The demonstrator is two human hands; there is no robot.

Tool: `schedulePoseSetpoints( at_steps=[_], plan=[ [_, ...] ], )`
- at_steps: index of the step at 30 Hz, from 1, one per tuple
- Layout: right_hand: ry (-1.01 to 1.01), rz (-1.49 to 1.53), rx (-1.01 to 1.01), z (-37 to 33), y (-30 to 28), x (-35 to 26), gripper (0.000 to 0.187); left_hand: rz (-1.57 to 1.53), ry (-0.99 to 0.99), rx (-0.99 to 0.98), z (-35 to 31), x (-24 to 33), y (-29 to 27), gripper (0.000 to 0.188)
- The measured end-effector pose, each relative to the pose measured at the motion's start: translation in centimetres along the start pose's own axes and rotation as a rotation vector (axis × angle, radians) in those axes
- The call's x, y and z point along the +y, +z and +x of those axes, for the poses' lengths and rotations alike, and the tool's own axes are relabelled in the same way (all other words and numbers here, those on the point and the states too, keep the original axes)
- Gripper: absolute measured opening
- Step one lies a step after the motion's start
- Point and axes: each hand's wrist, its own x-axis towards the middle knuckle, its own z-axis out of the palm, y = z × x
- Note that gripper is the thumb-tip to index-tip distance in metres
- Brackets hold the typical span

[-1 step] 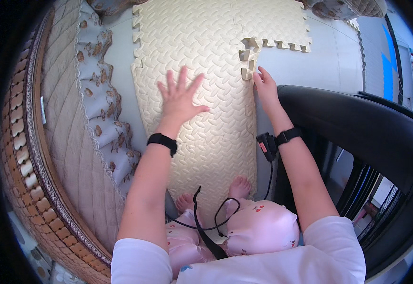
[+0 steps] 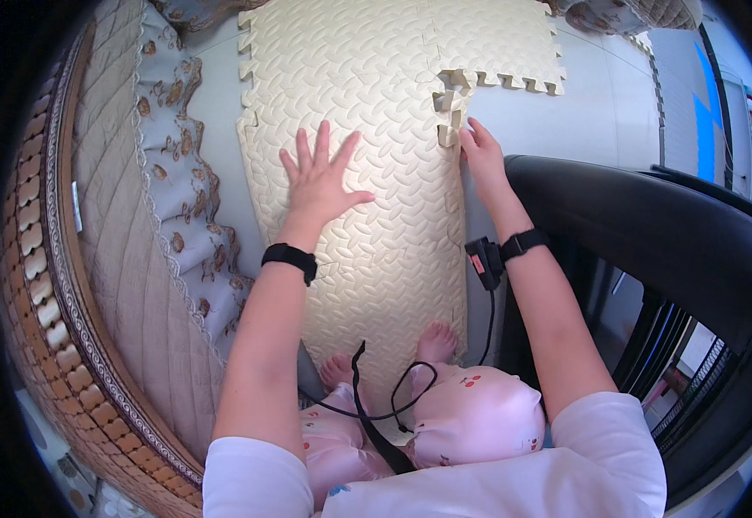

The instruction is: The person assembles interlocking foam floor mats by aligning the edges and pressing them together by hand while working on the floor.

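Observation:
Cream foam floor mat (image 2: 393, 242) with a raised tread pattern lies in front of me, made of joined tiles with toothed edges. My left hand (image 2: 317, 192) rests flat on it, fingers spread, holding nothing. At the mat's right side, a toothed foam edge strip (image 2: 446, 121) stands bent up from the surface. My right hand (image 2: 484, 162) is closed at the lower end of this strip, thumb and fingers at its edge; part of the grip is hidden. Both wrists wear black bands, and a small black device (image 2: 484, 261) with a cable sits at the right one.
A black padded bench or chair (image 2: 635, 203) stands close to my right forearm. Along the left runs a bed edge with a quilted cover (image 2: 125, 250) and a ruffled skirt (image 2: 177, 155). My bare feet (image 2: 436, 343) are on the mat, a black cable and strap (image 2: 363, 388) hanging between my knees.
My left hand has slid slightly to the left across the mat. The right hand and the raised edge strip have shifted very slightly left, if at all.

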Motion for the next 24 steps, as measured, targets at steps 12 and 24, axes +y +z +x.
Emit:
schedulePoseSetpoints(
  at_steps=[12,24],
  plan=[
    [-0.167,-0.922,-0.014,0.7,1.2,-3.1,0.037,-0.022,-0.019,-0.063,0.5,-0.3,0.3,0.097],
    [-0.594,-0.803,0.075,1.7,2.0,-1.4,0.047,-0.028,-0.032,-0.117,0.6,-0.2,-0.3,0.096]
  ],
)
